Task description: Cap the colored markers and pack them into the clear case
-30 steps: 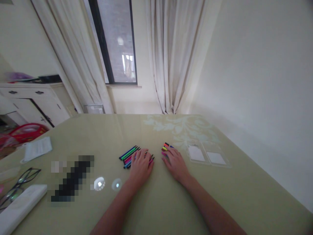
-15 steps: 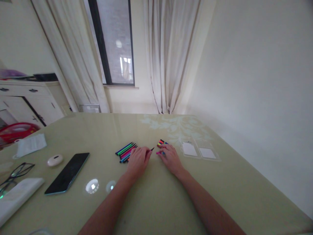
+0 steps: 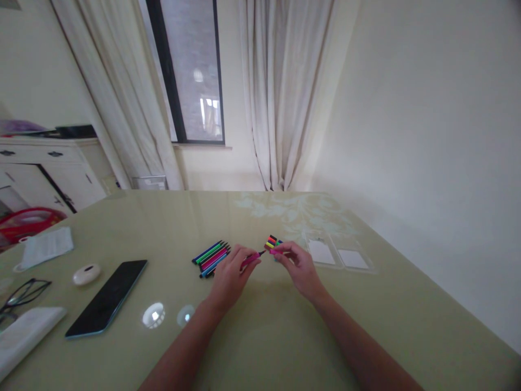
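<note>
My left hand grips a pink marker, lifted a little off the green table, its dark tip pointing right. My right hand pinches a pink cap just beside that tip. Several uncapped markers lie in a row left of my left hand. A small cluster of coloured caps sits just beyond my right fingers.
A clear open case with white inserts lies right of the caps. To the left are a black phone, a white oval case, glasses, a folded cloth and a white box. Curtains and a window stand behind.
My left hand picked one pink marker out of the row and raised it. My right hand took a pink cap from the cluster and brought it toward the marker's tip.
</note>
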A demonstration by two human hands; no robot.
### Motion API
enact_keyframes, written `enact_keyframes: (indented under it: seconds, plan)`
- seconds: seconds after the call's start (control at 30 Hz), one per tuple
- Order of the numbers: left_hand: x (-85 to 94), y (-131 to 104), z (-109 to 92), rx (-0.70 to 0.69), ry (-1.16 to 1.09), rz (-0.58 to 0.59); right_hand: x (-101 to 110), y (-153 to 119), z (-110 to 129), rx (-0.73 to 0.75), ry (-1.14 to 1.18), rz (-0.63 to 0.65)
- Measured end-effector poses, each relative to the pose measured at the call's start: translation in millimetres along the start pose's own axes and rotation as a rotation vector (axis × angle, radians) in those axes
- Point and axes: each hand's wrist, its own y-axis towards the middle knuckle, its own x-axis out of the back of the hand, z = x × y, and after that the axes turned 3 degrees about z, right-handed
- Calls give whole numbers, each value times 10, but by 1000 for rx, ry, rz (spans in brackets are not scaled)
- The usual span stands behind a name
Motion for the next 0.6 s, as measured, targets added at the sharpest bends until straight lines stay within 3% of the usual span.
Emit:
enact_keyframes:
  seconds: [0.37, 0.6]
  plan:
    - [18, -4, -43, 4, -27, 39, 12, -28, 100, 12, -33, -11]
    - [25, -16, -70, -14, -43, 84, 3, -36, 112, 56, -83, 63]
